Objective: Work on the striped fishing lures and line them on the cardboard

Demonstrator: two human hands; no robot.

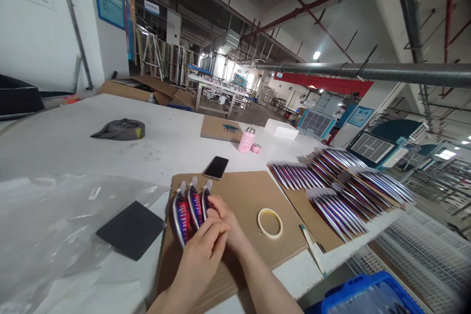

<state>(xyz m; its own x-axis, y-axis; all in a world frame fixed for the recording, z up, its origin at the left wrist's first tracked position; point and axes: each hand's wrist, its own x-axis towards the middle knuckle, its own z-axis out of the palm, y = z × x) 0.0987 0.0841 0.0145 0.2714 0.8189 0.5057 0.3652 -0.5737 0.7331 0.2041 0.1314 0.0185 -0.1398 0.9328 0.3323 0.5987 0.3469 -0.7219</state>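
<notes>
From the head view: I'd go gentle and handle the rightmost striped lure (206, 199) by its edges, so the finish doesn't get scuffed, imo. Left hand (198, 257) and right hand (228, 225) are bunched together with fingers curled in; can't tell if either's actually pinching it. That lure's on the cardboard (239, 191), far end poking out beyond the fingers, just right of the other two lures (194, 201).
</notes>
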